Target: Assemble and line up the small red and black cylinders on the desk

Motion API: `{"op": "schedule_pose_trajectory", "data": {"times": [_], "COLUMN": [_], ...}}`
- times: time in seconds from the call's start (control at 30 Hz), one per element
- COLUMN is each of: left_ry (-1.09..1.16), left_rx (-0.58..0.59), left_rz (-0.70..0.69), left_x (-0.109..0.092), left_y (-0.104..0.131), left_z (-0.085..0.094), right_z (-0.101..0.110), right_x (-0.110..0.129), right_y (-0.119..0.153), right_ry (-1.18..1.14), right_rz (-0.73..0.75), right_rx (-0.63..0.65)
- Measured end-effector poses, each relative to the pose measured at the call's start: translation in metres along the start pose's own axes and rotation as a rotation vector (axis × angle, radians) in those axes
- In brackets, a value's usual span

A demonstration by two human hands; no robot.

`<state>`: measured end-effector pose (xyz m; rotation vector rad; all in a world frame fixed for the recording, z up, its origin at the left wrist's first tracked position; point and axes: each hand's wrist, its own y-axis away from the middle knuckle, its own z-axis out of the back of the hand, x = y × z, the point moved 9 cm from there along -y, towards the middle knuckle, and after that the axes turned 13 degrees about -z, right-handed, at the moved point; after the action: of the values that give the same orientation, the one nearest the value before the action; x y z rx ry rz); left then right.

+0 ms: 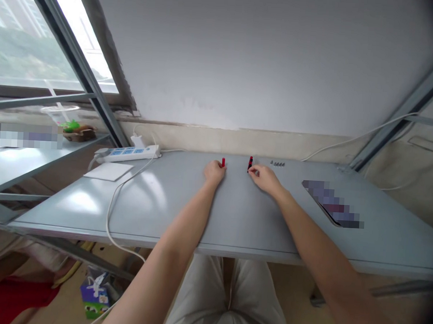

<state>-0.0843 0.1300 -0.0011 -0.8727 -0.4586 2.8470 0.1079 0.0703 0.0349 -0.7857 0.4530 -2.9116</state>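
Observation:
Near the back of the grey table (186,194), my left hand (214,172) is closed around a small red piece (223,162), whose top shows above the fingers. To its right, my right hand (261,176) has thumb and fingers pinched at the lower end of a small dark object (250,166). A red part (251,159) shows at the top of that dark object. Several tiny dark pieces (279,164) lie in a row to the right of my right hand, close to the wall. The two hands are apart.
A white power strip (130,152) and a white flat sheet (109,171) lie at the left, with a cable (109,209) running over the front edge. A phone (330,204), partly blurred, lies at the right. Metal posts stand on both sides.

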Motion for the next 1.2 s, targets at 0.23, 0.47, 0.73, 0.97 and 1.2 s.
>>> {"op": "schedule_pose_trajectory", "data": {"times": [0.23, 0.47, 0.73, 0.97, 1.2], "left_ry": [-0.026, -0.033, -0.119, -0.244, -0.239], "left_rx": [-0.003, -0.273, -0.039, 0.103, 0.045], "left_rz": [-0.021, -0.278, -0.668, -0.642, -0.612], "left_x": [-0.004, -0.051, -0.115, -0.109, -0.110], "left_y": [0.003, 0.018, 0.045, 0.046, 0.041], "left_z": [0.002, 0.034, -0.008, -0.027, -0.016], "right_z": [0.002, 0.005, 0.001, -0.011, -0.022], "right_x": [0.000, -0.023, -0.031, -0.034, -0.034], "right_y": [0.002, 0.003, 0.006, 0.009, 0.010], "right_ry": [0.030, 0.246, 0.340, 0.352, 0.343], "right_rz": [-0.057, -0.227, -0.290, -0.283, -0.237], "right_rx": [0.029, 0.059, 0.173, 0.299, 0.357]}}
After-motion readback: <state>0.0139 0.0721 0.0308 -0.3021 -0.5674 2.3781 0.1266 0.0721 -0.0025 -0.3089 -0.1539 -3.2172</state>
